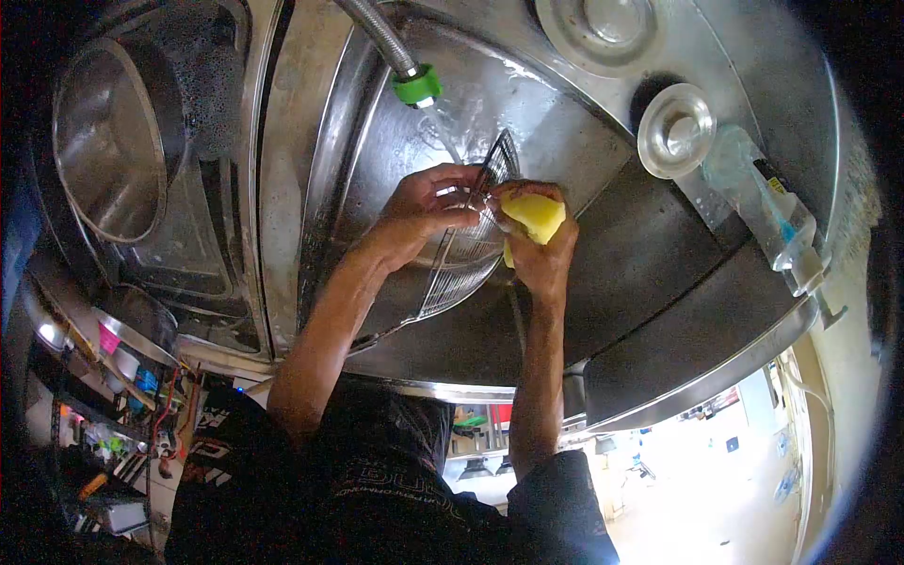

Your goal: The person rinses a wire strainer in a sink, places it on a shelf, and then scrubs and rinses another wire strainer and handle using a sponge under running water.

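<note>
Over the steel sink, my left hand point(419, 212) grips the side of a round wire strainer point(463, 264), its fingers bent round the mesh edge. The strainer is tilted nearly on edge, and its long handle points down to the left. On the strainer's right side, my right hand point(546, 254) is closed on a yellow sponge point(534, 217), pressed near the wires. Water runs from a flexible metal hose point(384, 38) with a green collar point(417, 87), just above my left hand, into the sink point(377, 141).
A large metal pot point(111, 141) stands in the left basin. Two round metal lids or dishes point(676, 132) and a clear plastic bottle point(767, 202) lie on the right ledge. Shelves with assorted items point(113, 433) are at lower left. The sink's front rim point(471, 392) crosses below my forearms.
</note>
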Available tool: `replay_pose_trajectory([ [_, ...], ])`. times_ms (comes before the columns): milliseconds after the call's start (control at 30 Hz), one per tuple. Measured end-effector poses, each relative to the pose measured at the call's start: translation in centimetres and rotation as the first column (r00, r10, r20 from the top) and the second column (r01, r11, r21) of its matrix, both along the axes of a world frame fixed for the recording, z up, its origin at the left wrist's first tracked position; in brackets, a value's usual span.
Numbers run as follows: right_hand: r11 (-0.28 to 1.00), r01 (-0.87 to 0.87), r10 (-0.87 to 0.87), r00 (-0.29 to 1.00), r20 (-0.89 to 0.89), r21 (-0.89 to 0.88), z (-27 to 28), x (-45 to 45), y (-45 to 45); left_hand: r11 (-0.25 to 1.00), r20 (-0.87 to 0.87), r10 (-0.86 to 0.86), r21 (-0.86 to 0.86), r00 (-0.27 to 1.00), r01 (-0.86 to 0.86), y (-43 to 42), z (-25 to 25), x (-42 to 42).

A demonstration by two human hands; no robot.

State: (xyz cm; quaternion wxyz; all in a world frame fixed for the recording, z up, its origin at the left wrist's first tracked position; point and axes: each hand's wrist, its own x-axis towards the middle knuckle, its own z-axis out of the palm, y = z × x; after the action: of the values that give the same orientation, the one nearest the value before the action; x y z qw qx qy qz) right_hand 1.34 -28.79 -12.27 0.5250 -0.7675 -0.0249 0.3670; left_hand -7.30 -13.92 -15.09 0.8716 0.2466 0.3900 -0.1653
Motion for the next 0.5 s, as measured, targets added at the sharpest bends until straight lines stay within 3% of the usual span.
replay_pose_trajectory([
  [167,0.998,-0.056,0.056,0.998,0.036,-0.006,0.3,0.3,-0.2,0.997,0.039,0.045,-0.065,0.998,-0.043,-0.2,-0.2,0.3],
  [233,0.995,0.013,-0.011,1.000,-0.023,0.099,0.2,0.1,-0.2,0.994,0.087,0.048,-0.098,0.995,-0.039,-0.5,-0.5,0.1],
  [333,0.994,-0.005,0.009,0.999,-0.039,0.112,-0.4,0.1,-0.7,0.994,0.086,0.059,-0.100,0.995,-0.050,-0.8,-0.1,-0.5],
  [433,0.992,0.019,-0.011,0.998,-0.067,0.125,-0.1,0.1,-0.6,0.996,0.044,0.089,-0.027,0.995,-0.088,-0.8,0.7,-0.3],
  [500,0.993,-0.006,0.011,0.999,-0.041,0.118,-0.4,0.0,-1.0,0.997,0.095,-0.016,0.079,0.995,0.009,-0.2,1.2,-0.5],
])
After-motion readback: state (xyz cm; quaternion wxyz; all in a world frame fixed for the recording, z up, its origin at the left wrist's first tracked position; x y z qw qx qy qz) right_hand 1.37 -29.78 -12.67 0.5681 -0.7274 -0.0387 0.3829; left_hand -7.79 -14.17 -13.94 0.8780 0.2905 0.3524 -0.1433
